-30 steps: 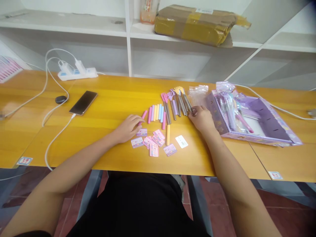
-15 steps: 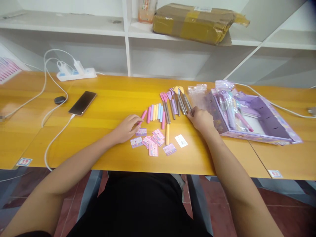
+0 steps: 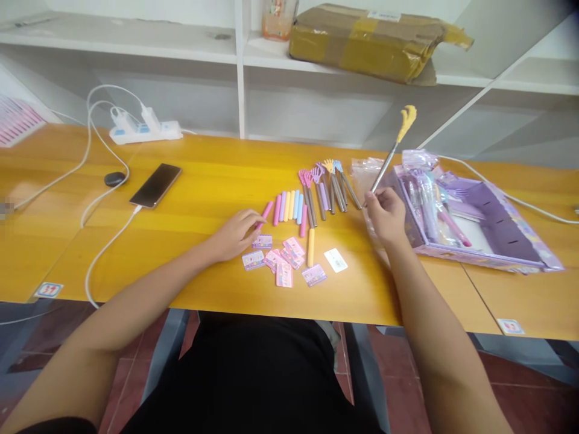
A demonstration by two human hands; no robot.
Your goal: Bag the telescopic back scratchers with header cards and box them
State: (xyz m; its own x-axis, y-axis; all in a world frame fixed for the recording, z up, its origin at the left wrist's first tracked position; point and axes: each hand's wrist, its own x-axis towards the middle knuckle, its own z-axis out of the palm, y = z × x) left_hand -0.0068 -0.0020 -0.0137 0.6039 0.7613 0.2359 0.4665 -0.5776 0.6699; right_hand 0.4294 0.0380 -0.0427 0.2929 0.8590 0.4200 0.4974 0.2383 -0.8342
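My right hand is closed around the metal shaft of a back scratcher with a yellow hand-shaped head, raised and tilted above the table. My left hand rests low on the table, its fingertips pinching the lower end of a slanted pink handle tube. Beside it stands a row of pink, purple, yellow and blue handle tubes. Several more back scratchers with pink, purple, yellow and blue heads lie between my hands. Nearer me lie a yellow tube and small printed cards.
To the right is a purple display box holding bagged items, with clear plastic bags beside it. At left lie a phone on a white cable and a power strip. A taped carton sits on the shelf.
My right hand has lifted a yellow-headed back scratcher out of the group, up and to the right. My left hand stays at the pink tube. The view has shifted slightly.
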